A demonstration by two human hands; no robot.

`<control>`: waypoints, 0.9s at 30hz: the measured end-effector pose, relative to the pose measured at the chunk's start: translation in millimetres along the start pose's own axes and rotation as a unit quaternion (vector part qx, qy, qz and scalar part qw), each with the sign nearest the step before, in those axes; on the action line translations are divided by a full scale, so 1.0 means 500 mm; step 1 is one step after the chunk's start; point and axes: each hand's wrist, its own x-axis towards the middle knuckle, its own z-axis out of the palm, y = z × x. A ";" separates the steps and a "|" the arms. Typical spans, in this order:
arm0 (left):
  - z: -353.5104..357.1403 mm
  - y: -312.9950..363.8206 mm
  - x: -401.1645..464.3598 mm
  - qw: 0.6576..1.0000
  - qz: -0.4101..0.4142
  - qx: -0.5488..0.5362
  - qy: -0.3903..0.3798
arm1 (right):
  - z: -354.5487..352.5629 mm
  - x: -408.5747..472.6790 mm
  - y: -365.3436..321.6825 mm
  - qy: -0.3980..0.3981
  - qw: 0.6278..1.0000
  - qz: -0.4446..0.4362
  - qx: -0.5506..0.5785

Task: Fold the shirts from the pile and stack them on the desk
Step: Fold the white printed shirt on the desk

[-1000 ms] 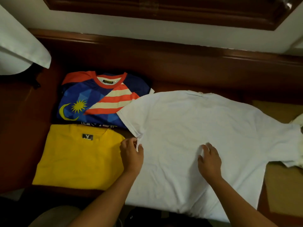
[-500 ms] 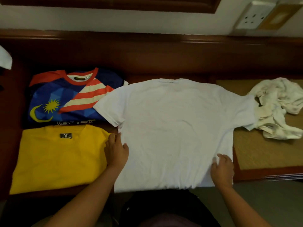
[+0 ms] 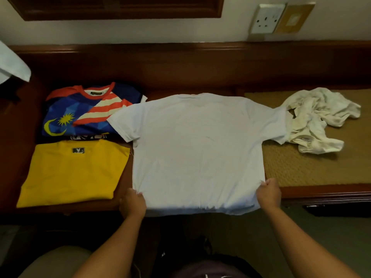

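My left hand (image 3: 133, 204) and right hand (image 3: 269, 194) each pinch a bottom corner of the white shirt (image 3: 197, 149), which lies spread flat at the table's (image 3: 180, 77) front edge, hem hanging over it. Toward the left end lie the folded yellow shirt (image 3: 72, 173) and, behind it, the blue shirt (image 3: 84, 113). A crumpled shirt (image 3: 317, 121) sits near the right end.

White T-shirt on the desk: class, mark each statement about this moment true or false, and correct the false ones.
1. Both hands hold the white T-shirt near its bottom hem. True: left hand, right hand.
2. The yellow shirt is crumpled. False: it lies folded flat.
3. The flag-print shirt lies behind the yellow one. True.
4. The crumpled cloth sits left of the T-shirt. False: right.
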 end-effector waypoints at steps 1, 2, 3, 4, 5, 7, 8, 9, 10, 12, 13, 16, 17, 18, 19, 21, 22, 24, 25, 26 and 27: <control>-0.002 0.000 0.007 1.000 0.012 0.025 -0.012 | -0.011 0.004 0.001 -0.005 1.000 0.004 0.021; -0.002 -0.005 0.016 0.999 0.019 0.042 -0.022 | -0.023 0.011 0.005 -0.005 0.999 0.008 0.033; -0.004 -0.011 0.024 0.998 0.017 0.049 -0.030 | -0.035 0.020 0.011 0.001 0.999 0.012 0.036; -0.006 -0.017 0.032 0.998 0.011 0.054 -0.031 | -0.047 0.029 0.015 0.006 0.999 0.018 0.037; -0.008 -0.025 0.038 0.998 0.009 0.062 -0.028 | -0.058 0.035 0.018 0.006 0.999 0.021 0.030; -0.017 -0.035 0.033 0.999 0.013 0.043 -0.029 | -0.071 0.044 0.017 -0.010 1.000 0.009 0.004; -0.021 -0.034 0.026 0.999 0.028 0.029 -0.019 | -0.069 0.047 0.017 -0.022 1.000 -0.009 -0.019; -0.023 -0.030 0.017 0.998 0.046 0.030 -0.011 | -0.065 0.046 0.013 -0.029 0.998 -0.034 -0.049; -0.025 -0.024 0.007 0.996 0.071 0.051 -0.007 | -0.059 0.045 0.010 -0.030 0.995 -0.061 -0.076; -0.023 -0.002 -0.017 0.990 0.110 0.086 0.005 | -0.044 0.035 0.002 -0.020 0.988 -0.104 -0.109; -0.021 0.009 -0.026 0.989 0.123 0.085 0.003 | -0.036 0.026 -0.005 -0.018 0.986 -0.121 -0.111; -0.016 0.042 -0.042 0.986 0.153 0.055 -0.026 | -0.012 0.006 -0.030 -0.034 0.980 -0.168 -0.101; -0.016 0.053 -0.046 0.985 0.163 0.049 -0.037 | -0.004 -0.001 -0.041 -0.047 0.978 -0.179 -0.093; -0.016 0.064 -0.049 0.983 0.170 0.042 -0.048 | 0.005 -0.006 -0.052 -0.060 0.977 -0.186 -0.084; -0.014 0.074 -0.049 0.983 0.175 0.030 -0.054 | 0.014 -0.010 -0.064 -0.074 0.976 -0.191 -0.074; -0.019 0.097 -0.049 0.982 0.176 0.005 -0.064 | 0.033 -0.016 -0.088 -0.097 0.973 -0.204 -0.056; -0.023 0.108 -0.045 0.982 0.180 -0.002 -0.061 | 0.044 -0.016 -0.101 -0.107 0.970 -0.212 -0.052; -0.032 0.128 -0.027 0.981 0.185 -0.033 -0.047 | 0.066 -0.017 -0.136 -0.125 0.964 -0.228 -0.052; -0.041 0.137 -0.013 0.982 0.181 -0.045 -0.036 | 0.079 -0.017 -0.158 -0.131 0.961 -0.238 -0.054; -0.052 0.145 0.004 0.983 0.178 -0.049 -0.018 | 0.094 -0.016 -0.184 -0.137 0.957 -0.249 -0.054; -0.063 0.154 0.024 0.984 0.168 -0.057 -0.002 | 0.110 -0.015 -0.214 -0.142 0.953 -0.261 -0.053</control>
